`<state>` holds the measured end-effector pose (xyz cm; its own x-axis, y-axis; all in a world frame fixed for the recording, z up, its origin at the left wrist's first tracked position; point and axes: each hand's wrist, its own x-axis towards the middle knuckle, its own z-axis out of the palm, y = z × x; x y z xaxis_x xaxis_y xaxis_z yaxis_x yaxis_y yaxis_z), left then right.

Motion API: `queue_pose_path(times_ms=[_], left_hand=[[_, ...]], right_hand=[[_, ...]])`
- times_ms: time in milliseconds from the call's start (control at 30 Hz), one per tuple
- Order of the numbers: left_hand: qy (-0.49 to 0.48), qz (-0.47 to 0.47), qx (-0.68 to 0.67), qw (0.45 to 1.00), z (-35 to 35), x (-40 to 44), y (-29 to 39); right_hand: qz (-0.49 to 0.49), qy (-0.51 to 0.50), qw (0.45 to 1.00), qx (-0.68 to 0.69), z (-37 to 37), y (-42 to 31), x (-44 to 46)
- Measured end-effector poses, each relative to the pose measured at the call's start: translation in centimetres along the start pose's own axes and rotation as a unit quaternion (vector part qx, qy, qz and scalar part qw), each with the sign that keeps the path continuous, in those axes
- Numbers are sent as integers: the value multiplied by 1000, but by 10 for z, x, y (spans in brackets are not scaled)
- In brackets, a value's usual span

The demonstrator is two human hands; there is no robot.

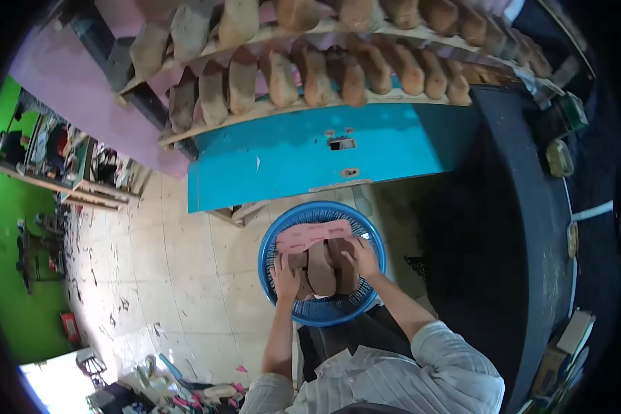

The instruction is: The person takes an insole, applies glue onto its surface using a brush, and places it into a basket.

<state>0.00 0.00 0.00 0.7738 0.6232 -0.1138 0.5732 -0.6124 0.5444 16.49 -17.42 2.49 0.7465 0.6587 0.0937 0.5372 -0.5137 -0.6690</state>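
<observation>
A blue plastic basket [263, 281] with slotted walls sits in front of my body. Inside it lie several brown shoe-sole-shaped pieces [321, 272], side by side and lengthwise. Across their far ends is a pink insole-shaped piece [314, 235] with printed marks. My left hand [286, 279] is at the left side of the brown pieces, its fingertips close under the pink piece's left end. My right hand [363, 258] curls over the right-hand brown pieces, near the pink piece's right end. Both hands' fingers are bent against the pile; their undersides are hidden.
Wooden shoe lasts [315, 79] line two shelves above a turquoise panel [276, 155]. A dark surface [490, 241] stands at right. Scraps litter the tiled floor [186, 255] at left, with a cluttered heap [179, 390] at lower left and a workbench [69, 162] farther off.
</observation>
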Motion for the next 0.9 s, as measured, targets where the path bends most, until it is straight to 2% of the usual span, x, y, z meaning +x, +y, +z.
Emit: queue_pose_path(times_ms=[67, 100, 133, 200, 433, 533, 733, 900], left_hand=[[39, -20, -29, 999, -8, -10, 4], [55, 13, -41, 998, -20, -17, 29], [37, 18, -68, 997, -28, -34, 34], [14, 48, -91, 995, -47, -57, 42], [-44, 232, -132, 963, -86, -74, 89], [-51, 307, -134, 941, -96, -65, 124], [-87, 429, -139, 888, -85, -59, 225], [-141, 462, -181, 856, -36, -108, 313]], right_hand=[[10, 36, 999, 18, -5, -4, -26], [36, 51, 998, 25, -39, -14, -40], [82, 45, 995, 44, -51, -24, -61], [98, 95, 990, 37, -70, -48, -95], [155, 268, 951, 1, -141, -115, -152], [104, 354, 929, -23, -176, -126, -176], [146, 466, 867, -105, -247, -138, -253], [195, 524, 811, -172, -293, -119, -341]])
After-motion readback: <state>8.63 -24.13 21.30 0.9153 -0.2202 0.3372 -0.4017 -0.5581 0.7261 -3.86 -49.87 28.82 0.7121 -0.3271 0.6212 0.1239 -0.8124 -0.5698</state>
